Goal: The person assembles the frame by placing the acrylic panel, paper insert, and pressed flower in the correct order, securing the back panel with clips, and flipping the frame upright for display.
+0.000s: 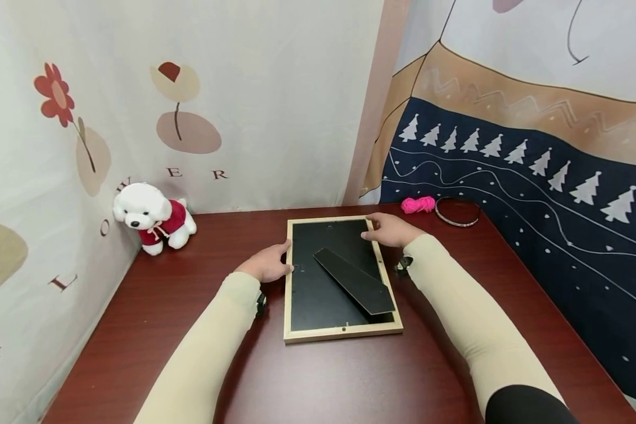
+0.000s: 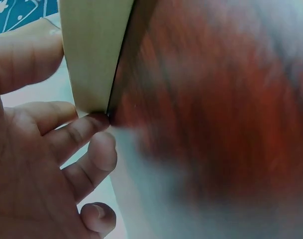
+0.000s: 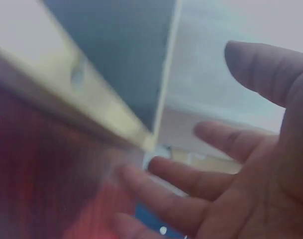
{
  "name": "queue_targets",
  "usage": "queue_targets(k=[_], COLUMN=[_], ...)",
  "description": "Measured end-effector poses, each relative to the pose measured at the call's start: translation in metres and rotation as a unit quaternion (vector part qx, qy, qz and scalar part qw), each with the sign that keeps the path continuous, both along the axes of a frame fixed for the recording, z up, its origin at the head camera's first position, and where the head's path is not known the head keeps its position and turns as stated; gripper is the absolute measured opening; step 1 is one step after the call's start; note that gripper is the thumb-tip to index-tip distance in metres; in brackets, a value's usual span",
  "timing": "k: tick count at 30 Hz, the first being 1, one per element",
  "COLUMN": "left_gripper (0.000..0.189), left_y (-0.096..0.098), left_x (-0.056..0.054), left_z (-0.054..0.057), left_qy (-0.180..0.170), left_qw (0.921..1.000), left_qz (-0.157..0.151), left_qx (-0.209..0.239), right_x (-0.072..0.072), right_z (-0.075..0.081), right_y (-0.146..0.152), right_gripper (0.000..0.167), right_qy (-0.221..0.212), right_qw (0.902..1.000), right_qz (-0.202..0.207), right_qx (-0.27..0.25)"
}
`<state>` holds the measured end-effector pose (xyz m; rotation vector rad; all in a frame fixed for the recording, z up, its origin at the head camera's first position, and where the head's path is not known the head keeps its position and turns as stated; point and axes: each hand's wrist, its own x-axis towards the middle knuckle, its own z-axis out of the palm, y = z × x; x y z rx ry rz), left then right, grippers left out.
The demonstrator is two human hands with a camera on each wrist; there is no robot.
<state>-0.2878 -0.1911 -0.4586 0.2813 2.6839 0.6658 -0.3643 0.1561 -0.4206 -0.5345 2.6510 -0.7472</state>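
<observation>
A picture frame (image 1: 290, 294) with a pale wooden border lies back side up on the dark red table. Its black backing carries a black easel stand (image 1: 352, 280), set at a slant and reaching the lower right border. At the left border, my left hand (image 1: 267, 263) pinches the frame; the left wrist view shows the thumb and fingertips against the wooden edge (image 2: 94, 55). By the upper right corner is my right hand (image 1: 392, 229). Its fingers are spread and fairly straight in the right wrist view, close to the frame's corner (image 3: 146, 139).
A white plush dog (image 1: 153, 215) in a red top sits at the table's back left. Pink yarn (image 1: 417, 205) and a thin hoop (image 1: 457, 224) lie at the back right. Printed cloths (image 1: 275, 118) hang behind and beside the table (image 1: 191, 294).
</observation>
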Motion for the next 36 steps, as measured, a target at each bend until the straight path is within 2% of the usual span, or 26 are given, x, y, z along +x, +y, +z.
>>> queue_targets(k=[4, 10, 15, 19, 23, 29, 33, 36], left_gripper=[0.075, 0.065, 0.054, 0.05, 0.048, 0.05, 0.051, 0.053], left_y=[-0.006, -0.01, -0.006, -0.002, -0.001, 0.003, 0.003, 0.004], left_x=[0.006, 0.02, 0.033, 0.038, 0.041, 0.045, 0.046, 0.046], left_z=[-0.005, -0.014, -0.014, -0.016, -0.018, -0.025, -0.026, -0.026], left_qy=[0.016, 0.036, 0.035, 0.031, 0.035, 0.025, 0.022, 0.029], left_qw=[0.9995, 0.9956, 0.9886, 0.9827, 0.977, 0.9608, 0.9439, 0.9276], left_qz=[0.008, 0.034, 0.063, 0.089, 0.099, 0.119, 0.14, 0.162], left_qx=[0.026, 0.08, 0.132, 0.159, 0.185, 0.249, 0.298, 0.335], right_x=[0.026, 0.061, 0.07, 0.072, 0.075, 0.079, 0.079, 0.081], right_z=[0.001, -0.004, -0.009, -0.01, -0.012, -0.014, -0.012, -0.008], right_y=[0.005, 0.009, 0.012, 0.013, 0.011, 0.008, 0.006, 0.008], right_gripper=[0.074, 0.069, 0.068, 0.066, 0.065, 0.065, 0.065, 0.066], right_qy=[-0.032, -0.044, -0.051, -0.046, -0.05, -0.029, -0.012, -0.003], right_qw=[0.9993, 0.9985, 0.9983, 0.9981, 0.9976, 0.9983, 0.998, 0.9966], right_qz=[-0.004, -0.015, -0.024, -0.032, -0.031, -0.031, -0.043, -0.05], right_qx=[-0.019, -0.029, -0.018, -0.027, -0.036, -0.041, -0.045, -0.065])
